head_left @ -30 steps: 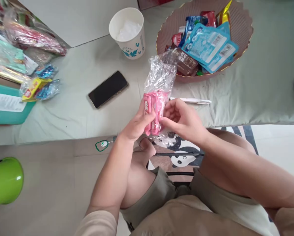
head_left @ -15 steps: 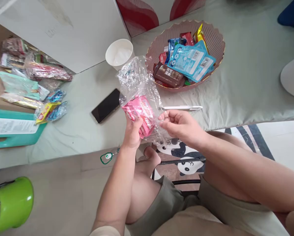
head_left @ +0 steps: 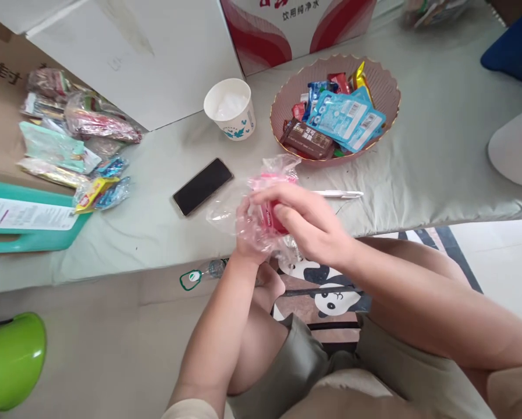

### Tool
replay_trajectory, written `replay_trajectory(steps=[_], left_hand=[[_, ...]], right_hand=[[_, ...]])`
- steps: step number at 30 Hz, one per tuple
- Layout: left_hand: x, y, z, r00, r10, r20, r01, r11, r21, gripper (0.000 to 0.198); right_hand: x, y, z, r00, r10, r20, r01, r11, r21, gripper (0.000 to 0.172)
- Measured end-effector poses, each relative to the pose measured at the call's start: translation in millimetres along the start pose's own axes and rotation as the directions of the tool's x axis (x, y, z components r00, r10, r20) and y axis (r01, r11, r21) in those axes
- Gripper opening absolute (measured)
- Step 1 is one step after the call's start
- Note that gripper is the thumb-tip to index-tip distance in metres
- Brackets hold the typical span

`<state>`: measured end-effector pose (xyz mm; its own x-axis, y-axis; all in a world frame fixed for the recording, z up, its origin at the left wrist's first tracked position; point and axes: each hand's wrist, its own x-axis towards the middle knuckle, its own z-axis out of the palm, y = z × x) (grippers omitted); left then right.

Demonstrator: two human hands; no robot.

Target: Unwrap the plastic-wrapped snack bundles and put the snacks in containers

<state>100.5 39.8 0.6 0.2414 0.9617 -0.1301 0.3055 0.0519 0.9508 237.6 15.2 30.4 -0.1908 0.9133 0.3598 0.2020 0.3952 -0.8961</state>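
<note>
Above the front edge of the covered table, my left hand (head_left: 251, 240) is closed around a clear plastic bag (head_left: 282, 165) with pink snack packets (head_left: 268, 216) in it. From the right, my right hand (head_left: 315, 226) reaches across, its fingers curled over the top of the same bag and packets. My fingers and the crumpled film partly hide the packets. Just behind my right hand lies a white pen (head_left: 339, 194). A black phone (head_left: 203, 186) rests on the cloth to the left.
A pink fluted bowl (head_left: 282, 99) of wrapped snacks stands behind my hands, beside a paper cup (head_left: 238, 125). Bagged snacks (head_left: 99, 125) and a teal board (head_left: 55, 233) lie left. White boxes (head_left: 177, 58) line the back. A green bin (head_left: 16, 361) stands on the floor.
My right hand has moved left from the bag's edge onto the packets. The bag, stretched up toward the cup before, is now bunched around the packets. The view has shifted slightly.
</note>
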Motion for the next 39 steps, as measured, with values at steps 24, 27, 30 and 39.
replay_trajectory(steps=[24,27,30,39], left_hand=[[-34,13,-15.4,0.884,0.227,-0.408,-0.156,0.967,0.202,0.009],[-8,9,-33.0,0.835,-0.264,-0.483,0.074,0.924,-0.376,0.010],[10,10,-45.0,0.772,-0.535,-0.345,0.197,0.716,-0.670,0.008],[23,17,-52.4,0.795,-0.564,-0.221,0.232,0.621,-0.749,0.037]], right_hand=[[-11,36,17,0.969,0.238,-0.073,-0.249,0.928,-0.277,0.063],[-11,35,2,0.961,0.272,-0.055,-0.278,0.934,-0.224,0.064],[-12,35,-16,0.948,0.293,0.122,-0.277,0.951,-0.134,0.057],[-9,33,-68,0.883,0.373,0.285,-0.391,0.920,0.006,0.045]])
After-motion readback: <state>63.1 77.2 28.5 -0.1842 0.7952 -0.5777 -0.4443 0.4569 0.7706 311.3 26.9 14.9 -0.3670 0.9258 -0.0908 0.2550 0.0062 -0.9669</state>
